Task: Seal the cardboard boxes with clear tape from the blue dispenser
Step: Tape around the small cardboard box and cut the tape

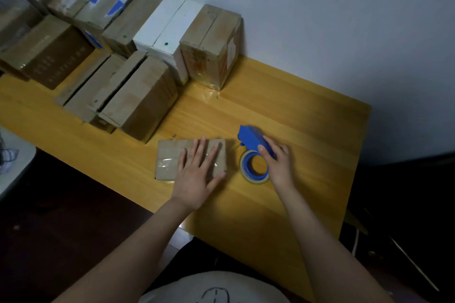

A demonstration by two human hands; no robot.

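The small cardboard box (167,155) lies flat near the front edge of the yellow wooden table (295,118), roughly at the middle of that edge. Its long axis runs side to side, parallel to the edge. A glossy strip of clear tape (165,163) already crosses its top along that same axis. The left hand (197,174) presses on it, palm down and fingers straight and spread, holding nothing. This looks like smoothing the strip flat, so this box seems nearly sealed.

Just to the right of the box, not touching it, the blue dispenser (248,138) lies on its side, so the hole of its tape roll (256,178) faces up. Its long axis runs from the roll, nearer the front edge, to the nose, which points toward the back edge and a little left. The right hand (278,165) rests on its handle, fingers draped over it and thumb against the near side. It reads as a light hold.

Farther back, toward the rear left corner, a low group of brown boxes (138,96) shows dark open gaps along the flaps. Those probably still need tape. Behind them taller brown and white boxes (167,27) stand along the wall; whether their seams are sealed cannot be told. Most of the work appears to remain.
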